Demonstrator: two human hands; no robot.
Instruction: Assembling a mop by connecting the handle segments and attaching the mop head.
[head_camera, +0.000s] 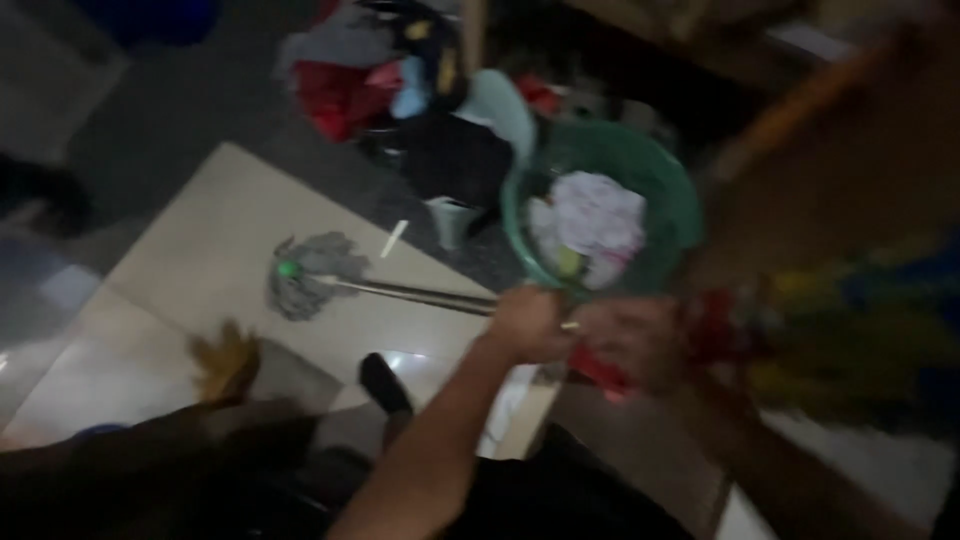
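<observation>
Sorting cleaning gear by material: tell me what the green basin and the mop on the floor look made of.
The round green basin looks like plastic: even colour, thin smooth rim, faint sheen. The mop's grey stringy head looks like cotton or similar yarn, in matted strands; its thin pale handle shines like metal, though blur leaves that open.

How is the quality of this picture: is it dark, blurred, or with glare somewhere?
Head view: dim overall; strong motion blur smears the right side and both hands, left hand and right hand, beside the round green plastic basin; the grey string mop on the pale floor tile stays fairly readable; a small glare patch shines on the tile near the arm.
</observation>
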